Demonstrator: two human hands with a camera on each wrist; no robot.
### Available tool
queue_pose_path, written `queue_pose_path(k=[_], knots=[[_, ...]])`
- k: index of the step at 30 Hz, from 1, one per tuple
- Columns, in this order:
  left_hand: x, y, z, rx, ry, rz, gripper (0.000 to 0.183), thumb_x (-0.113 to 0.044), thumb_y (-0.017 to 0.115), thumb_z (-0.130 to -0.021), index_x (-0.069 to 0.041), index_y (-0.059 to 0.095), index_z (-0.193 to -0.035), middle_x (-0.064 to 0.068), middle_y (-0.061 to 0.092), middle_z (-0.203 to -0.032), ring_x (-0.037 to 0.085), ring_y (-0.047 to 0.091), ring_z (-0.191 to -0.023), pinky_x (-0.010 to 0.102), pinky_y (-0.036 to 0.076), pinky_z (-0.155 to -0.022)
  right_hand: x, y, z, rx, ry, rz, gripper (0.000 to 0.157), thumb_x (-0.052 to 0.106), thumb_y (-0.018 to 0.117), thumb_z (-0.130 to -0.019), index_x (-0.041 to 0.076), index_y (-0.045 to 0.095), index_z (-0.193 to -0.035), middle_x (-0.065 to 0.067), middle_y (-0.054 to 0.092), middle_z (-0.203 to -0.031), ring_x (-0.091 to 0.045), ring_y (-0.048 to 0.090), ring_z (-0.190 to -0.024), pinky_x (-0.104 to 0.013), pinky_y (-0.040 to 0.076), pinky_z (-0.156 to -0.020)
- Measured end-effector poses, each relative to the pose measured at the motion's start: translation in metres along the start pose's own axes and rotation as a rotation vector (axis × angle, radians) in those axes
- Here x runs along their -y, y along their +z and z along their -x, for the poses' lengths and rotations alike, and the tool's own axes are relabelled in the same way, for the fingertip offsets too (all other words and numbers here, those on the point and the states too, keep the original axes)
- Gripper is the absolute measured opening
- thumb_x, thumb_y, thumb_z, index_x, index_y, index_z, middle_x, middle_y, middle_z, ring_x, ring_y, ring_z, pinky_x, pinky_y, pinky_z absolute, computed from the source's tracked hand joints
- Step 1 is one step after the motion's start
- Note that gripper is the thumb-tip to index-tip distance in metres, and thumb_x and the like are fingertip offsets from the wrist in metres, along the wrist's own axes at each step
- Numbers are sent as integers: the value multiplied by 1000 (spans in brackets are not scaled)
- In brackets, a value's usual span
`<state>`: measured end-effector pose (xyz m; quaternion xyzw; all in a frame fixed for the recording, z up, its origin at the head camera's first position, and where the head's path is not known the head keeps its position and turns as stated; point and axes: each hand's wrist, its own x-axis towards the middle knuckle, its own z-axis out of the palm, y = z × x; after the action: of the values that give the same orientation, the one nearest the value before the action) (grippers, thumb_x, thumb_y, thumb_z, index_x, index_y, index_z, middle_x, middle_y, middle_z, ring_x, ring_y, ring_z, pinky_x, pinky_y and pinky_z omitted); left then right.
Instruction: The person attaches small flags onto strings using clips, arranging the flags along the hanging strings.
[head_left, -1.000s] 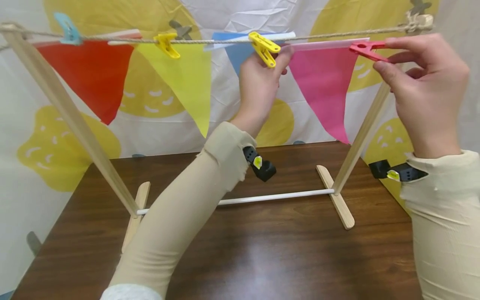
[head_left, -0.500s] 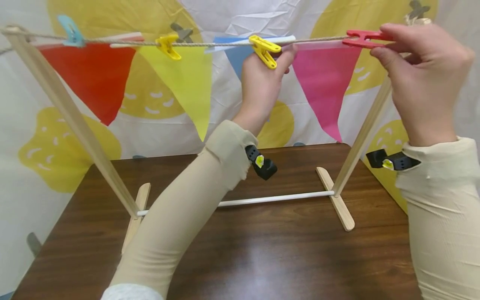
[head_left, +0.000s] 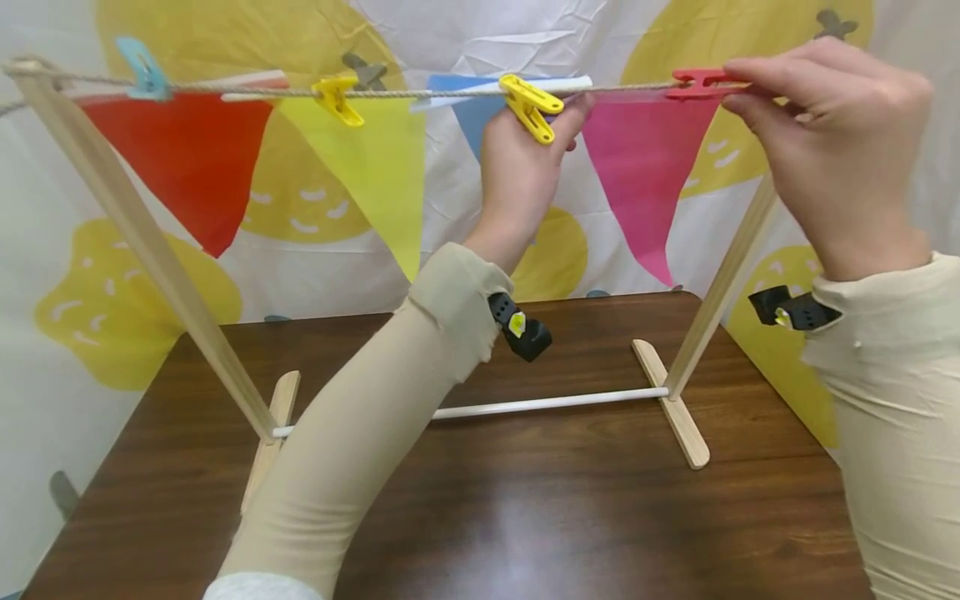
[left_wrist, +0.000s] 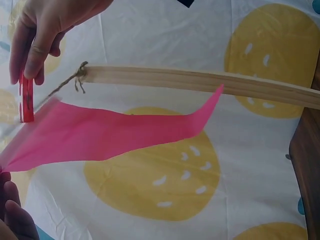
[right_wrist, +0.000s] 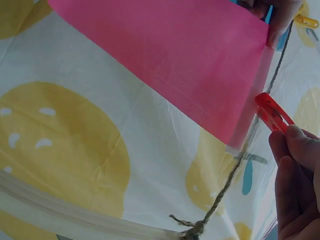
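Observation:
A pink pennant (head_left: 648, 167) with a pale top strip hangs against the rope (head_left: 630, 88) at the right. My left hand (head_left: 525, 158) pinches its upper left corner, as the right wrist view shows at the strip's end (right_wrist: 269, 52). My right hand (head_left: 847, 142) pinches a red clothespin (head_left: 701, 84) by its handle end. The clothespin's tip (right_wrist: 261, 98) overlaps the pale strip and lies right at the rope in the right wrist view. Just over my left hand, a yellow clothespin (head_left: 531, 104) sits on the rope at a blue pennant (head_left: 468, 125), partly hidden by that hand.
A red pennant (head_left: 187, 167) with a light blue clothespin (head_left: 146, 71) and a yellow-green pennant (head_left: 375, 158) with another yellow clothespin (head_left: 337, 98) hang further left. Wooden posts (head_left: 150, 250) with feet stand on the dark table (head_left: 570, 500), joined by a white rod (head_left: 555, 404).
My right hand has moved left and slightly up, bringing the red clothespin from a tilt to level at the rope. The pink pennant's tip has swung left. My left hand stays in place.

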<state>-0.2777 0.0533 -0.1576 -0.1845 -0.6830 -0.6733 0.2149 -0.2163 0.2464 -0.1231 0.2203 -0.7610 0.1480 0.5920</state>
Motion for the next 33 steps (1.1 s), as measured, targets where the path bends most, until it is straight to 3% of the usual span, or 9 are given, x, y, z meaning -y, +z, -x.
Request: queue_pose_path(k=[5, 13, 23, 33], knots=[[0, 0, -1, 2, 18, 7, 24, -30, 69, -77, -9, 58, -74, 2, 57, -66, 11, 54, -63, 22, 38, -55, 1, -2, -3, 73, -85, 42, 17, 25, 66, -79, 14, 73, -91, -6, 68, -81, 14, 40, -66, -5, 29, -62], [0, -2, 0, 41, 8, 10, 22, -31, 70, -76, -10, 62, -79, 1, 56, -68, 12, 51, -65, 22, 36, -55, 1, -4, -3, 131, -146, 62, 17, 20, 67, -80, 10, 72, -92, -10, 67, -82, 21, 34, -68, -8, 25, -62], [1, -3, 1, 55, -8, 37, 23, -28, 71, -76, -9, 60, -83, 1, 59, -75, 10, 54, -72, 17, 43, -66, 2, -5, -1, 167, -128, 51, 21, 14, 68, -79, 13, 70, -100, -6, 68, -89, 27, 36, -73, -1, 32, -66], [4, -4, 1, 70, -13, -23, 23, -31, 69, -77, -10, 60, -80, 0, 58, -74, 10, 53, -71, 19, 41, -63, 0, -8, 1, 195, -127, 39, 28, 11, 69, -77, 12, 67, -105, -7, 66, -94, 29, 35, -75, 0, 32, -66]])
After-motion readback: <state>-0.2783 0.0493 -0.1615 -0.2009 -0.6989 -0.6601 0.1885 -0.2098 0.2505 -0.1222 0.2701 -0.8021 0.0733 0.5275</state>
